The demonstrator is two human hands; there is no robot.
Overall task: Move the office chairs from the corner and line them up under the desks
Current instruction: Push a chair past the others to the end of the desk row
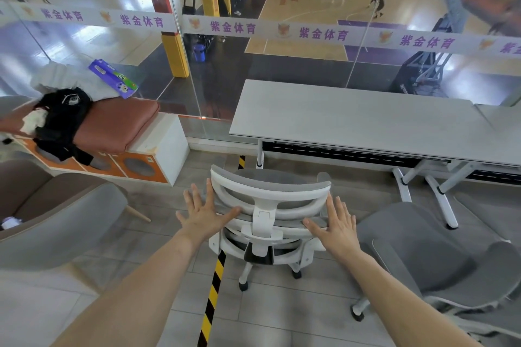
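Observation:
A white-framed office chair with grey mesh (267,205) stands on the tiled floor, its back toward me, just in front of the left end of a grey desk (352,118). My left hand (204,211) is spread flat at the left side of the backrest, thumb touching the frame. At the right side of the backrest my right hand (337,224) is spread too, thumb against the frame. Neither hand grips anything. A second grey office chair (428,256) stands to the right, turned sideways, next to my right forearm.
A second desk (501,121) adjoins the first on the right, against a glass wall. A brown padded bench (112,127) with a black bag stands at the left. A grey armchair (56,220) is at lower left. Yellow-black tape (212,298) runs along the floor.

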